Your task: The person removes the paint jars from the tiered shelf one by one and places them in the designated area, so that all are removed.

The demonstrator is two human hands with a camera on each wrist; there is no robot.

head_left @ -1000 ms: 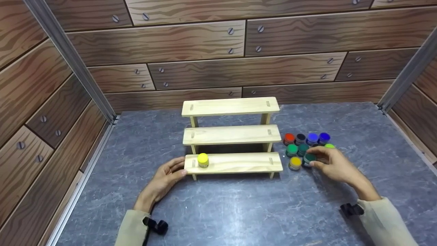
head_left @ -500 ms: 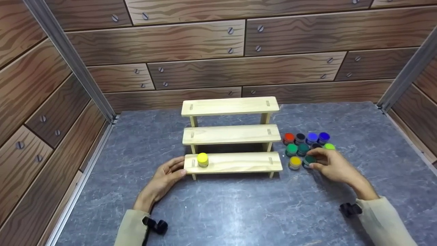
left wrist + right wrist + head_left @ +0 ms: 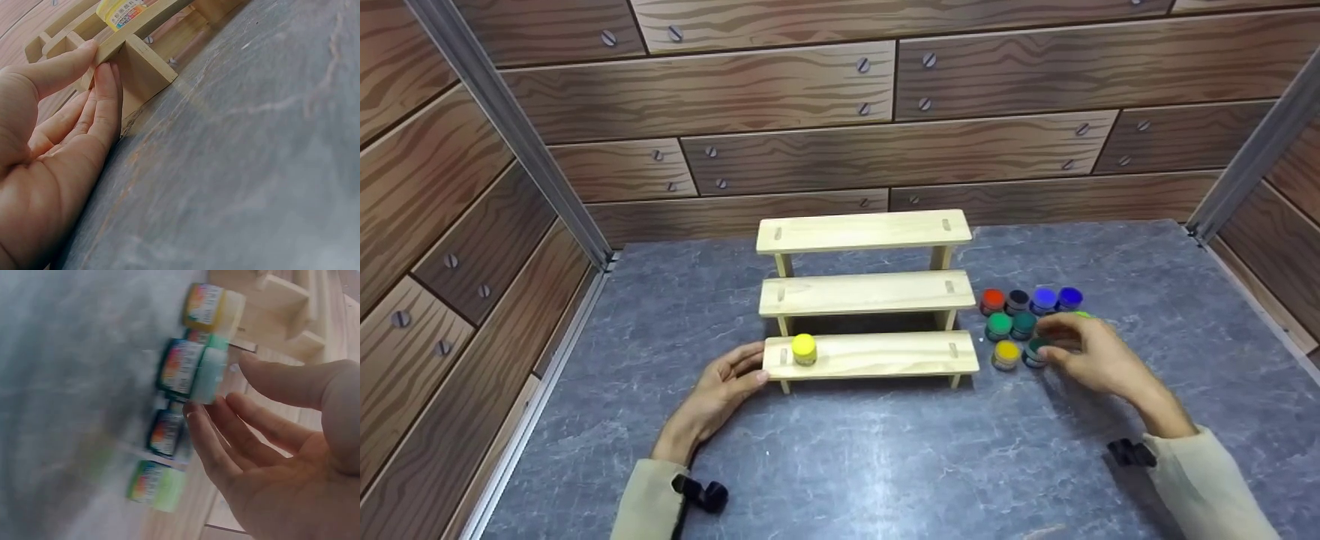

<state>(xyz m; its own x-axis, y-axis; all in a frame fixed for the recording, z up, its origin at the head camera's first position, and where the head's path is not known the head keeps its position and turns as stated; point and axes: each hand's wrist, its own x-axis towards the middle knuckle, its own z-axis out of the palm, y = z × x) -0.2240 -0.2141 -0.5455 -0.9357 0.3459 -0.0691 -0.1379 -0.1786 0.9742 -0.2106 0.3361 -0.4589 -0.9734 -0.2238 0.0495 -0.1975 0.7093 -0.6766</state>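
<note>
A three-tier wooden stand (image 3: 885, 356) sits mid-table, with a yellow paint jar (image 3: 804, 350) upright on the left of its lowest step. My left hand (image 3: 724, 390) pinches that step's left end; in the left wrist view the thumb lies on the board's edge and the fingers reach underneath. Right of the stand, my right hand (image 3: 1091, 352) is spread beside a dark green paint jar (image 3: 183, 368). Thumb and fingers look apart from its lid, with fingertips close below in the right wrist view. An amber-yellow jar (image 3: 1006, 355) stands just left of it.
Behind the dark green jar are red (image 3: 992, 301), black (image 3: 1018, 301), violet-blue (image 3: 1043, 301), dark blue (image 3: 1070, 298), green (image 3: 998, 326) and teal (image 3: 1023, 325) jars. A light green jar (image 3: 156, 486) is partly hidden in the head view. Wood-patterned walls (image 3: 795, 157) enclose the table.
My right hand has loosened from around the dark green jar and drawn slightly right, showing more of the jar. The left hand keeps its hold on the stand. The head view has shifted slightly.
</note>
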